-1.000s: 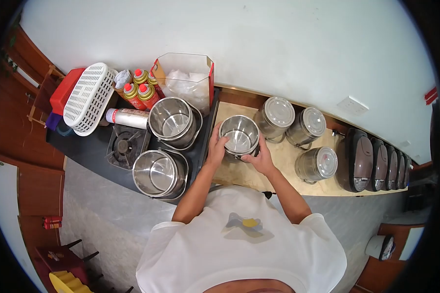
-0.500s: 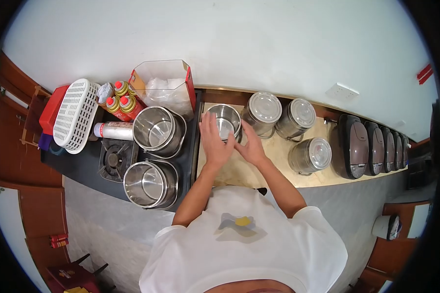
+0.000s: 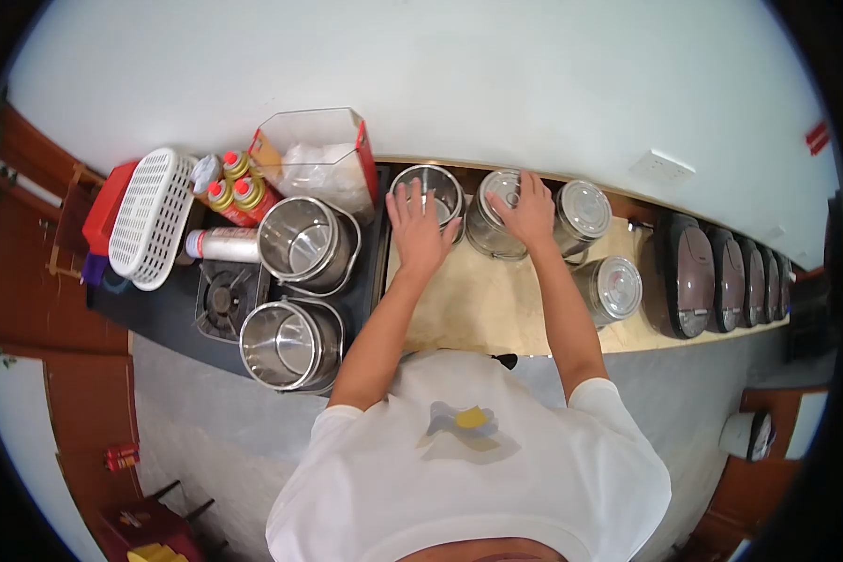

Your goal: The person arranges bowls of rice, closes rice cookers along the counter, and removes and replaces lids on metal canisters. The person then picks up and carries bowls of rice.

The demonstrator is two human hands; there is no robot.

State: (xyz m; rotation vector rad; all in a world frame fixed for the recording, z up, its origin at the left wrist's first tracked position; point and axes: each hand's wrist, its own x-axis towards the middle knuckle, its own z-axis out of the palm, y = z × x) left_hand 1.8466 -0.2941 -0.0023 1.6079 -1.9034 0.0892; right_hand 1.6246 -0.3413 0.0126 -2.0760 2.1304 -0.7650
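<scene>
"Steel open-topped round pot (image 3: 447, 196): where from the left hand (image 3: 420, 238)?"
"Twelve o'clock, upright; those fingers spread wide, gripping nothing."
"And the right hand (image 3: 531, 218)?"
"Nearer the round lidded steel pot (image 3: 490, 219) at ten o'clock, fingers extended, unclosed."

At the left of your frame you see a white slotted basket (image 3: 150, 219) and red-capped cans (image 3: 250, 197); at the right, brown-topped appliances (image 3: 691, 279) below a wall socket (image 3: 666, 169).

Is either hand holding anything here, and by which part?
No clear hold shows. The left hand is spread across the open pot; the right hand overlaps the lid of a neighbouring pot, but whether it grips cannot be told.
</scene>
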